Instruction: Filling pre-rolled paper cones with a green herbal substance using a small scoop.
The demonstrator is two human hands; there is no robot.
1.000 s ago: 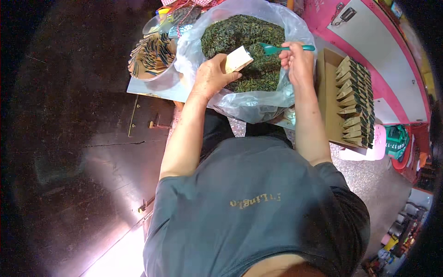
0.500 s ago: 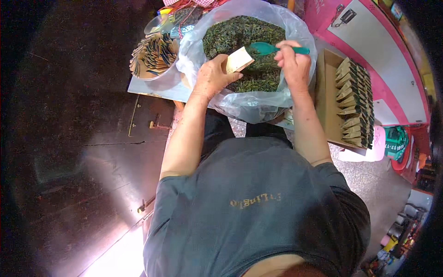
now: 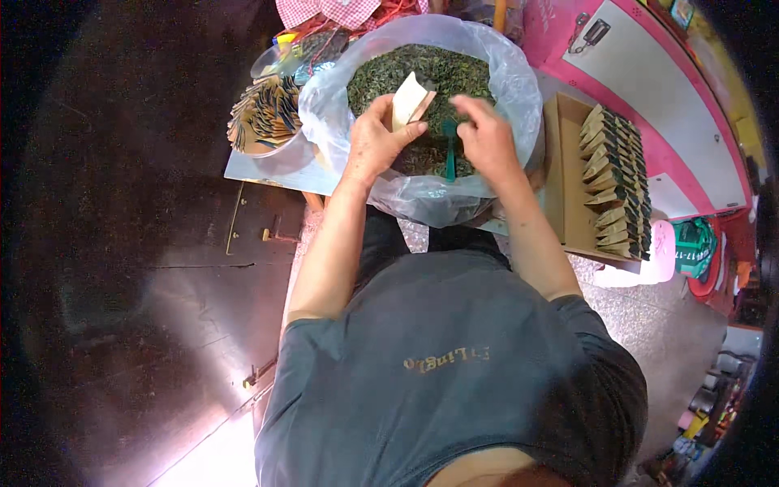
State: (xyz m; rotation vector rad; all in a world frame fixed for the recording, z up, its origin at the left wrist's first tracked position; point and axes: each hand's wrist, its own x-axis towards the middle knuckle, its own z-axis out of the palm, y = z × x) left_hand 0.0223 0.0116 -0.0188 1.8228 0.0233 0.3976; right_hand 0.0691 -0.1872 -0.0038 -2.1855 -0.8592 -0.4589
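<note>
My left hand grips a small cream paper packet between thumb and fingers, its upper end held over the dried leaves. A big clear plastic bag with its rim folded outward holds the dark green dried leaves. On the leaves lies a green plastic spoon, its handle toward me. Just right of the spoon is my right hand, a little blurred. Its thumb and forefinger are apart with nothing between them.
To the left, a tub of folded paper packets stands on a pale board. A cardboard box with rows of upright brown packets is at the right. A pink-edged white cabinet lies beyond it.
My right hand has let go of the green spoon, which now rests on the leaves. That hand has moved left toward the packet. The packet in my left hand has tipped more upright.
</note>
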